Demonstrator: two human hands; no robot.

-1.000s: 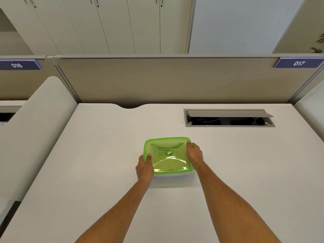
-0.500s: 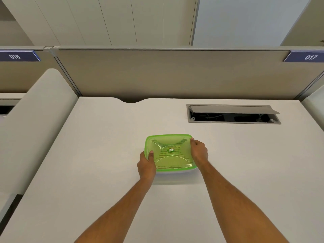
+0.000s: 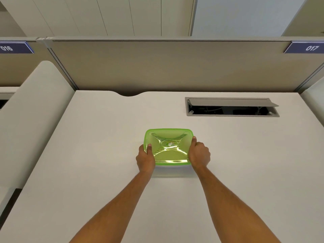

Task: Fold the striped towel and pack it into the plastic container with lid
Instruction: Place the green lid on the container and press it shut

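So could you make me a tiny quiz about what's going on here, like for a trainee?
1. True or false: the green lid is on the container.
2. Which hand has its thumb on top of the lid: the left hand, the right hand, or both?
3. What shows faintly through the lid?

Key: 1. True. 2. Both, one at each side edge. 3. Stripes, likely the towel packed inside.

The white desk (image 3: pixel 87 172) is bare all around the green box (image 3: pixel 168 148), so a hand can pass on every side. Far back, an open hatch (image 3: pixel 231 107) and a wall panel (image 3: pixel 166 67) block the way.
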